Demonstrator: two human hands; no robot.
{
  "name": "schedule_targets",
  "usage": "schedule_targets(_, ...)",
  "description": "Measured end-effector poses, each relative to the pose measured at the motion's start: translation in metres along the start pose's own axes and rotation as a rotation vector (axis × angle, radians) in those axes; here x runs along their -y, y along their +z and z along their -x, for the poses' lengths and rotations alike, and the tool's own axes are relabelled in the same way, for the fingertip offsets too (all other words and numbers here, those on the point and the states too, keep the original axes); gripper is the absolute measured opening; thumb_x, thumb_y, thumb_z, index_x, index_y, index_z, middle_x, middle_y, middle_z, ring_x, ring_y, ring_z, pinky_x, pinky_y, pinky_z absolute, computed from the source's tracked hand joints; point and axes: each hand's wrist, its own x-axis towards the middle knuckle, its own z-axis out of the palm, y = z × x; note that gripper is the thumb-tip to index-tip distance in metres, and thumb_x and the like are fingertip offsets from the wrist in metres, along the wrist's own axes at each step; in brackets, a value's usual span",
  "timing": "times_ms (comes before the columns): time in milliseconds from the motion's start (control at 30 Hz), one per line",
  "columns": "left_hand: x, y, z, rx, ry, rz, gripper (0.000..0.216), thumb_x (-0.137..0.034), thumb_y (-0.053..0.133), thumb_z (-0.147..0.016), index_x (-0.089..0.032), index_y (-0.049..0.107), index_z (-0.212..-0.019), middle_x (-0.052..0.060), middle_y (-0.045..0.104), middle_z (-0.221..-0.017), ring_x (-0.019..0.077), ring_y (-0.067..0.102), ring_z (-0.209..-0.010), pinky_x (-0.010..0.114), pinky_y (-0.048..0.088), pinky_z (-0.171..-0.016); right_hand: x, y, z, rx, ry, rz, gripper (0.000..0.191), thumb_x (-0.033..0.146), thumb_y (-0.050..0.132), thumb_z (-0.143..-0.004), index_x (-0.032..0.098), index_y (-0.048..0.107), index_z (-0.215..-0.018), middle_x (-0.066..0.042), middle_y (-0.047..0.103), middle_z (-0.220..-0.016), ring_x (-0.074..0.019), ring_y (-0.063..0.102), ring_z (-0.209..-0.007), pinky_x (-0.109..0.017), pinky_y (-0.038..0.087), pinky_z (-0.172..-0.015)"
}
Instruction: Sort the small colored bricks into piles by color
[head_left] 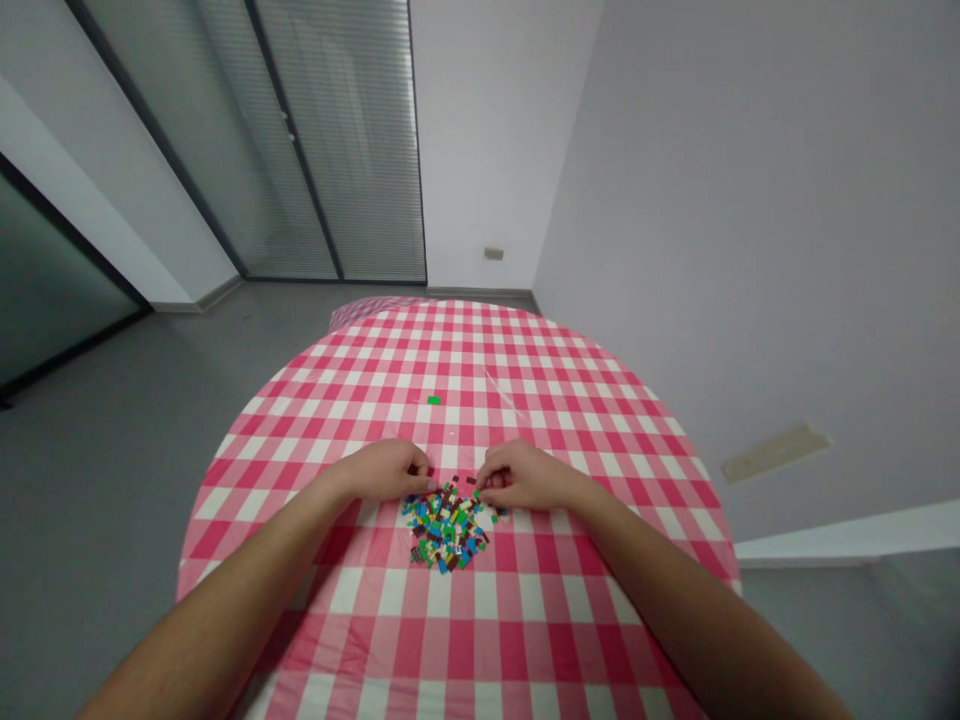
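Checked bench (pixel 450 340) — the brick pile (pixel 448 528) lies just nearside of left hand (pixel 386 468) and right hand (pixel 521 475), both curled closed, equally close.

Soft even light, faint shadows, edges bowed

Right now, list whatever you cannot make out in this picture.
- Head view, what the left hand and right hand pinch, if anything: hidden under the curled hands themselves.
- Head view, single pieces in the pile of small bricks: too small to tell shapes.
- Head view, the lone green piece: too small to identify.
- Head view, near edge of the table: cut off by the frame's bottom.
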Motion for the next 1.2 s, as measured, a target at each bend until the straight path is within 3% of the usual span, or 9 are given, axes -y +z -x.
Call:
schedule_targets(133, -0.002, 0.000, 0.000, -0.005, -0.008, -0.013, 0.040, -0.048, 0.055, -0.086, -0.019, 0.048, -0.058, -0.002, 0.047, -0.054, 0.0129, 0.039, -0.051, 0.029, 0.025, -0.052, -0.027, -0.011, -0.004, -0.310, 0.198, 0.150, 0.013, 0.021, 0.067, -0.081, 0.017, 0.078, -0.087, -0.007, 0.076, -0.085, -0.0192, 0.067, -0.077, -0.028, 0.048, -0.068)
schedule_targets(267, -0.001, 0.001, 0.000, -0.014, 0.004, -0.042, 0.039, -0.048, 0.054, -0.086, -0.019, 0.051, -0.059, -0.001, 0.049, -0.056, 0.0131, 0.042, -0.052, 0.028, 0.026, -0.052, -0.050, -0.018, -0.006, -0.411, 0.319, 0.266, 0.015, 0.022, 0.064, -0.086, 0.018, 0.077, -0.090, -0.008, 0.076, -0.090, -0.0209, 0.067, -0.081, -0.029, 0.047, -0.069)
schedule_targets(633, -0.004, -0.001, 0.001, -0.003, -0.016, -0.037, 0.037, -0.048, 0.054, -0.085, -0.019, 0.056, -0.062, -0.001, 0.054, -0.058, 0.0139, 0.047, -0.055, 0.028, 0.028, -0.053, -0.055, -0.016, -0.008, -0.407, 0.356, 0.320, 0.022, 0.023, 0.058, -0.091, 0.020, 0.077, -0.101, -0.007, 0.074, -0.101, -0.0210, 0.066, -0.089, -0.030, 0.048, -0.073)
schedule_targets(833, 0.004, 0.004, -0.003, -0.067, 0.027, 0.030, 0.040, -0.047, 0.055, -0.086, -0.019, 0.050, -0.057, -0.003, 0.046, -0.053, 0.0119, 0.039, -0.051, 0.028, 0.026, -0.052, -0.041, -0.005, -0.009, -0.354, 0.181, 0.361, 0.027, 0.022, 0.054, -0.095, 0.018, 0.074, -0.112, -0.010, 0.069, -0.101, -0.0202, 0.062, -0.092, -0.031, 0.048, -0.080)
schedule_targets(900, 0.007, 0.006, -0.006, -0.112, 0.031, 0.091, 0.040, -0.046, 0.055, -0.086, -0.019, 0.050, -0.058, -0.003, 0.047, -0.054, 0.0117, 0.040, -0.051, 0.027, 0.029, -0.052, -0.034, 0.001, -0.010, -0.315, 0.116, 0.389, 0.031, 0.027, 0.051, -0.098, 0.019, 0.071, -0.120, -0.011, 0.066, -0.102, -0.0208, 0.059, -0.095, -0.032, 0.047, -0.082)
schedule_targets(1033, 0.011, 0.016, -0.017, -0.318, 0.008, 0.250, 0.031, -0.042, 0.055, -0.088, -0.018, 0.060, -0.069, 0.000, 0.060, -0.063, 0.0145, 0.052, -0.058, 0.027, 0.039, -0.057, -0.022, 0.010, -0.013, -0.227, 0.044, 0.481, 0.039, 0.034, 0.050, -0.100, 0.022, 0.063, -0.134, -0.011, 0.061, -0.100, -0.0223, 0.055, -0.091, -0.034, 0.045, -0.080)
schedule_targets(1100, 0.012, 0.021, -0.022, -0.427, 0.029, 0.292, 0.025, -0.038, 0.054, -0.090, -0.017, 0.067, -0.082, 0.003, 0.068, -0.074, 0.0171, 0.060, -0.066, 0.029, 0.045, -0.063, -0.021, 0.012, -0.013, -0.225, 0.034, 0.481, 0.041, 0.034, 0.050, -0.100, 0.020, 0.059, -0.137, -0.011, 0.060, -0.101, -0.0224, 0.055, -0.092, -0.035, 0.045, -0.081)
schedule_targets(1200, 0.011, 0.027, -0.028, -0.571, 0.105, 0.178, 0.025, -0.032, 0.054, -0.091, -0.020, 0.071, -0.104, 0.007, 0.073, -0.099, 0.0219, 0.065, -0.087, 0.034, 0.050, -0.078, -0.024, 0.012, -0.013, -0.274, 0.044, 0.399, 0.034, 0.029, 0.048, -0.100, 0.016, 0.065, -0.127, -0.011, 0.063, -0.101, -0.0213, 0.057, -0.093, -0.034, 0.045, -0.083)
